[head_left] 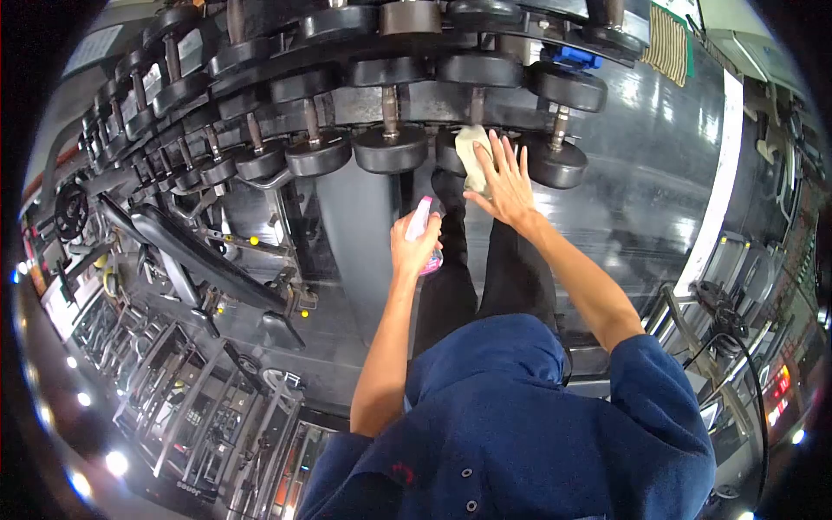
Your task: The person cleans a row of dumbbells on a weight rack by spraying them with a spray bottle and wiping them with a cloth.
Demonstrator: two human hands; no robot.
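Right hand (507, 186) spread flat, pressing pale folded cloth (473, 156) onto black round dumbbell head (455, 152) on the rack, palm pressure for wiping. Left hand (414, 247) wrapped around pink spray bottle (422, 232), nozzle up, held close by.

No lettering, number or brand can be read anywhere; the marks on the gym machines (186, 485) are too blurred.

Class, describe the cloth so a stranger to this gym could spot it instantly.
Find the long dumbbell rack across the top. On its front row, the right hand presses a pale cloth against a dumbbell end. It is the only light, soft thing among dark weights.
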